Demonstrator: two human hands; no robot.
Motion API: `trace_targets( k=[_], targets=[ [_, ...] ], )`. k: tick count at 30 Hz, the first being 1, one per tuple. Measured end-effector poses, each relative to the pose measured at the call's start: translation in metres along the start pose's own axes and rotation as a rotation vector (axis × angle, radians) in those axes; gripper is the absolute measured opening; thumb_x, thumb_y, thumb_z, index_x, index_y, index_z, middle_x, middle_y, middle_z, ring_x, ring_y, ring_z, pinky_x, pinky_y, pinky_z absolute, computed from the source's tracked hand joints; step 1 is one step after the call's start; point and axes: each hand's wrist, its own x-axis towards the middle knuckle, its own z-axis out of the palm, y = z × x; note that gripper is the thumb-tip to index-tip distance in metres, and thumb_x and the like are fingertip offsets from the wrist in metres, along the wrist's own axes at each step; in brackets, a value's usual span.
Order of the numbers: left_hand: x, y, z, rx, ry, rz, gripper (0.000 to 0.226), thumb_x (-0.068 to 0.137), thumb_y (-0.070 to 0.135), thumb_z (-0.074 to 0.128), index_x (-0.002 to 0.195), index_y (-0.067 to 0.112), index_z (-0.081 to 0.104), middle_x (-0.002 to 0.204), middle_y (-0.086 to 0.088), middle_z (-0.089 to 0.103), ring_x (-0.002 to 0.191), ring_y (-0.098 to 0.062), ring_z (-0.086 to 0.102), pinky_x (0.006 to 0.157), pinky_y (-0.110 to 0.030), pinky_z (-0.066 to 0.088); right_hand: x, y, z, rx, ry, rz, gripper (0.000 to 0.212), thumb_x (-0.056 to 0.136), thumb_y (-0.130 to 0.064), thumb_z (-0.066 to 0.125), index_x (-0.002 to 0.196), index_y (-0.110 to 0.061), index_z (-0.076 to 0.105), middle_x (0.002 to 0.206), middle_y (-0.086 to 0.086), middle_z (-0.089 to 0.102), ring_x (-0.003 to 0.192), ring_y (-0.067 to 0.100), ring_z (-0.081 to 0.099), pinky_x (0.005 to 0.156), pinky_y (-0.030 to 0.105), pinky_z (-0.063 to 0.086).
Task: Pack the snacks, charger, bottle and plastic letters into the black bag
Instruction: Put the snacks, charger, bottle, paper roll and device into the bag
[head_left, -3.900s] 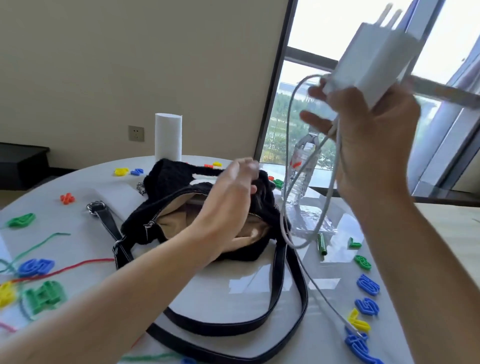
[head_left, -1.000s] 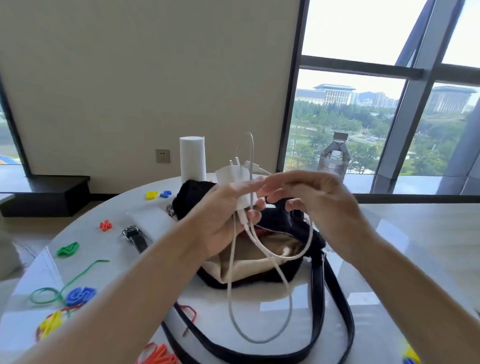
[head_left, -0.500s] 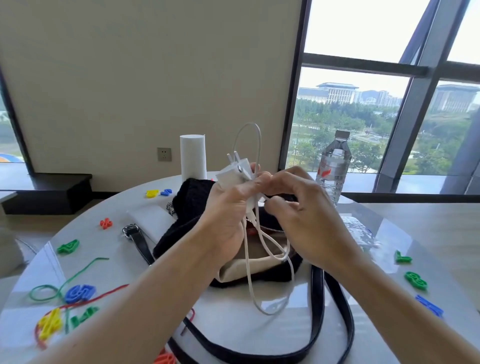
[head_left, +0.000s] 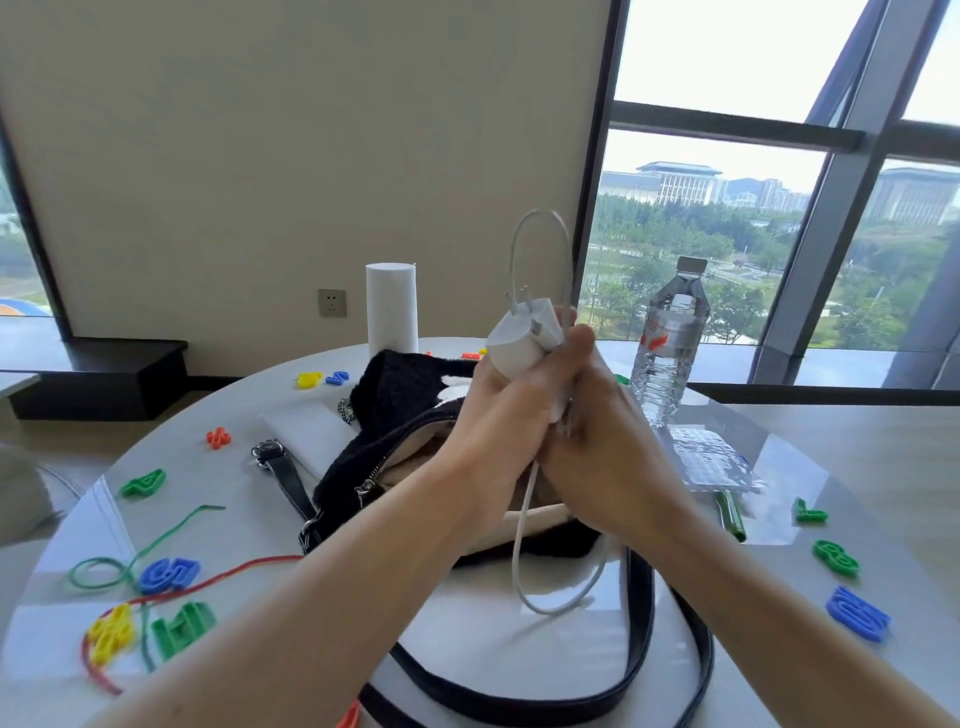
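Observation:
My left hand (head_left: 493, 415) grips the white charger (head_left: 519, 343), prongs pointing up, above the open black bag (head_left: 395, 415). My right hand (head_left: 602, 447) presses against the left and holds the white cable (head_left: 530, 561), which loops above the plug and hangs below both hands. The bag's beige lining shows under my hands, and its strap (head_left: 639, 623) curls toward me. A clear water bottle (head_left: 670, 343) stands behind on the right. Coloured plastic letters lie around: blue (head_left: 169, 574), green (head_left: 182, 629), yellow (head_left: 111, 631) on the left, green (head_left: 836, 557) and blue (head_left: 857, 613) on the right.
A white cylinder (head_left: 390, 306) stands behind the bag on the round white table (head_left: 467, 639). A clear packet (head_left: 706, 457) lies by the bottle with a green stick (head_left: 730, 514). Green (head_left: 135, 556) and red (head_left: 218, 577) strings trail at left. Windows fill the right.
My hands have closed together on the charger, and the hanging cable loop has shortened as it was gathered up.

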Motion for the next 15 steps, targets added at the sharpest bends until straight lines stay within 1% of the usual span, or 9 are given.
trace_targets(
  k=[2, 5, 7, 8, 10, 11, 12, 14, 15],
  targets=[
    [0.001, 0.001, 0.001, 0.062, -0.018, 0.0, 0.03, 0.089, 0.028, 0.07, 0.117, 0.02, 0.068, 0.109, 0.0, 0.075, 0.108, -0.009, 0.068, 0.105, -0.031, 0.046, 0.002, 0.002, 0.0, 0.021, -0.035, 0.038, 0.051, 0.083, -0.005, 0.054, 0.13, -0.025, 0.049, 0.1, -0.023, 0.067, 0.09, -0.009, 0.065, 0.071, 0.01, 0.053],
    [0.006, 0.0, -0.002, 0.196, -0.041, -0.019, 0.02, 0.087, 0.036, 0.071, 0.103, 0.024, 0.072, 0.098, 0.003, 0.077, 0.1, -0.007, 0.07, 0.097, -0.028, 0.048, 0.002, 0.003, -0.003, 0.086, -0.115, 0.095, 0.046, 0.079, -0.017, 0.055, 0.125, -0.024, 0.053, 0.095, -0.013, 0.071, 0.094, 0.003, 0.069, 0.081, 0.035, 0.059],
    [0.009, -0.003, -0.006, 0.299, -0.042, -0.028, 0.015, 0.086, 0.04, 0.072, 0.09, 0.026, 0.073, 0.086, 0.007, 0.077, 0.089, -0.003, 0.072, 0.086, -0.024, 0.05, 0.003, 0.003, -0.007, 0.101, -0.163, 0.116, 0.039, 0.073, -0.023, 0.058, 0.112, -0.025, 0.06, 0.093, -0.007, 0.072, 0.094, 0.011, 0.071, 0.081, 0.043, 0.059],
    [0.01, -0.005, -0.008, 0.352, -0.06, -0.041, 0.016, 0.085, 0.043, 0.072, 0.086, 0.027, 0.072, 0.083, 0.008, 0.077, 0.084, -0.002, 0.072, 0.081, -0.022, 0.051, 0.004, 0.002, -0.008, 0.132, -0.19, 0.121, 0.035, 0.071, -0.024, 0.059, 0.105, -0.023, 0.063, 0.091, -0.004, 0.073, 0.091, 0.012, 0.072, 0.079, 0.041, 0.06],
    [0.009, -0.004, -0.013, 0.441, -0.141, -0.073, 0.014, 0.083, 0.048, 0.072, 0.081, 0.035, 0.075, 0.085, 0.009, 0.078, 0.079, 0.0, 0.073, 0.07, -0.017, 0.054, 0.004, 0.003, -0.013, 0.264, -0.225, 0.126, 0.021, 0.076, -0.007, 0.06, 0.092, -0.018, 0.068, 0.081, -0.003, 0.073, 0.081, 0.008, 0.072, 0.068, 0.025, 0.057],
    [0.008, 0.0, -0.016, 0.493, -0.19, -0.07, 0.013, 0.083, 0.051, 0.07, 0.08, 0.039, 0.076, 0.086, 0.01, 0.077, 0.078, 0.0, 0.072, 0.066, -0.014, 0.055, 0.004, 0.004, -0.016, 0.31, -0.236, 0.144, 0.023, 0.081, 0.002, 0.061, 0.087, -0.019, 0.069, 0.074, -0.006, 0.071, 0.072, 0.003, 0.069, 0.061, 0.017, 0.053],
    [0.009, 0.004, -0.019, 0.567, -0.242, -0.051, 0.019, 0.083, 0.056, 0.067, 0.085, 0.039, 0.076, 0.089, 0.01, 0.078, 0.08, -0.001, 0.073, 0.066, -0.014, 0.055, 0.005, 0.004, -0.019, 0.346, -0.238, 0.179, 0.026, 0.086, 0.003, 0.063, 0.083, -0.022, 0.07, 0.066, -0.011, 0.067, 0.064, -0.002, 0.064, 0.056, 0.013, 0.049],
    [0.012, 0.017, -0.027, 0.811, -0.335, -0.009, 0.056, 0.08, 0.075, 0.05, 0.105, 0.03, 0.072, 0.104, 0.005, 0.076, 0.095, -0.009, 0.071, 0.085, -0.025, 0.055, 0.005, 0.004, -0.028, 0.4, -0.186, 0.271, 0.011, 0.092, -0.016, 0.068, 0.087, -0.025, 0.067, 0.056, -0.017, 0.06, 0.051, -0.005, 0.054, 0.048, 0.011, 0.041],
    [0.012, 0.025, -0.033, 0.965, -0.352, 0.019, 0.07, 0.078, 0.081, 0.038, 0.106, 0.025, 0.069, 0.106, 0.002, 0.074, 0.097, -0.013, 0.069, 0.09, -0.031, 0.053, 0.006, 0.007, -0.034, 0.417, -0.139, 0.315, 0.006, 0.091, -0.022, 0.07, 0.089, -0.024, 0.064, 0.054, -0.016, 0.056, 0.047, -0.003, 0.049, 0.046, 0.014, 0.038]
  ],
)
